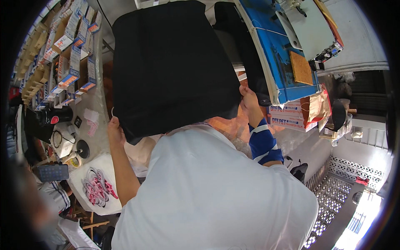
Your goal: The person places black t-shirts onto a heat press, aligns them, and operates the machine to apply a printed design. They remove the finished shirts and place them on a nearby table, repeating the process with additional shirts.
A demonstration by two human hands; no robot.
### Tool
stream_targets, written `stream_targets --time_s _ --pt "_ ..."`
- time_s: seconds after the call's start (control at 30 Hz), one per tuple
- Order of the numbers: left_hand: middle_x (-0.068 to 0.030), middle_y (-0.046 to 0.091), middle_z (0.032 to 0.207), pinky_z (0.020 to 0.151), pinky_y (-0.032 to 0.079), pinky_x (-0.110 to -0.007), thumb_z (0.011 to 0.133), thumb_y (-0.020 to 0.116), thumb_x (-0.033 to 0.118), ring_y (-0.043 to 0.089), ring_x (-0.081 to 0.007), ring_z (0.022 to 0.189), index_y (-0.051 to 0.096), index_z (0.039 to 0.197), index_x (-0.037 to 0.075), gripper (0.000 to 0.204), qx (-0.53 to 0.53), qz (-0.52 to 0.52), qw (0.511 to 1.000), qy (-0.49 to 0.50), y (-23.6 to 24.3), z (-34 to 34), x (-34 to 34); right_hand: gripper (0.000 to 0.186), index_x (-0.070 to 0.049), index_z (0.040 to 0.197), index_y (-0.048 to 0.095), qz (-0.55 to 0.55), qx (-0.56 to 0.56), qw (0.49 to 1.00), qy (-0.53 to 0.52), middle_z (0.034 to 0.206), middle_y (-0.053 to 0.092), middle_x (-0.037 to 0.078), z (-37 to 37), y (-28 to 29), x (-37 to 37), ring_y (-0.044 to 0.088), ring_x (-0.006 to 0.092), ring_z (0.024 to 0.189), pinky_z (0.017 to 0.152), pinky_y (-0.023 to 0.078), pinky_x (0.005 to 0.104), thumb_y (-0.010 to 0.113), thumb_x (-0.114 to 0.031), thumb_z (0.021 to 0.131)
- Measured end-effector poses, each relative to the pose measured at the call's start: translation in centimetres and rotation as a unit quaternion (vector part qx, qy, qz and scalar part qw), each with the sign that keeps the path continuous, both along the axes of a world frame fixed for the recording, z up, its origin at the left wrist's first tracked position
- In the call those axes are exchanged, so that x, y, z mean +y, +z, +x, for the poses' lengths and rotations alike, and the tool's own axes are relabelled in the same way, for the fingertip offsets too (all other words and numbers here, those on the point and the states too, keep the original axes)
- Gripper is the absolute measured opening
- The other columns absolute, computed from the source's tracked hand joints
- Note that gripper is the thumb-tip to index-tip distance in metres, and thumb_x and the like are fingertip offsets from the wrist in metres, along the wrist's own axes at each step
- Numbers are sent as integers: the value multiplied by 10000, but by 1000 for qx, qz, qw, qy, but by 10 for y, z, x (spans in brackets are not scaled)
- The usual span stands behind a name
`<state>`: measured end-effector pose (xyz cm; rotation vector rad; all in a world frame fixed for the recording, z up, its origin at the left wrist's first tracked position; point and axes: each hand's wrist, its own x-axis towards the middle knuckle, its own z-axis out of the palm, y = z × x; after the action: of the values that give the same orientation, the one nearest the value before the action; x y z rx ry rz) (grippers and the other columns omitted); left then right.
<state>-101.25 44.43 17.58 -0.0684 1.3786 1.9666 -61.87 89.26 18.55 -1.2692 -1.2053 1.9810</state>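
A large piece of black cloth (175, 62) spreads out before me, flat and smooth, with a loose lower edge; whether it is a whole garment I cannot tell. My left hand (116, 131) pinches its near left corner, thumb on top. At the near right edge, my right hand (248, 100) is closed on the cloth, the fingers partly hidden. What lies beneath the cloth is covered. Just past my right hand is another long black piece (246, 46), beside a blue machine.
The blue machine (266, 54) stands at the right, a brown pad (301, 68) on it, with white boxes (287, 114) below. Open cardboard boxes (68, 62) fill the left table. A printed pink-and-black sheet (99, 187) lies near my left forearm. A person at far left has a phone (52, 172).
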Motion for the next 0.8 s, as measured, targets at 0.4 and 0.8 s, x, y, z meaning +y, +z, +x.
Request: stream_targets --time_s 0.4,0.8 --pt "-116 719 1209 944 550 -355 1080 448 370 680 -209 1104 597 1396 17 497 -49 -250 963 -87 -38 28 34 476 -18 1219 670 -5 -94 992 89 1143 700 97 -21 -12 -16 643 271 1054 949 484 382 545 -450 1062" --pt "-186 624 1380 1039 511 -424 975 524 684 594 -294 1280 565 1407 -15 822 -103 52 991 -68 36 -179 225 638 -18 1433 544 -167 176 965 103 1402 607 164 -266 38 157 589 311 1275 1110 453 447 519 -523 1044"
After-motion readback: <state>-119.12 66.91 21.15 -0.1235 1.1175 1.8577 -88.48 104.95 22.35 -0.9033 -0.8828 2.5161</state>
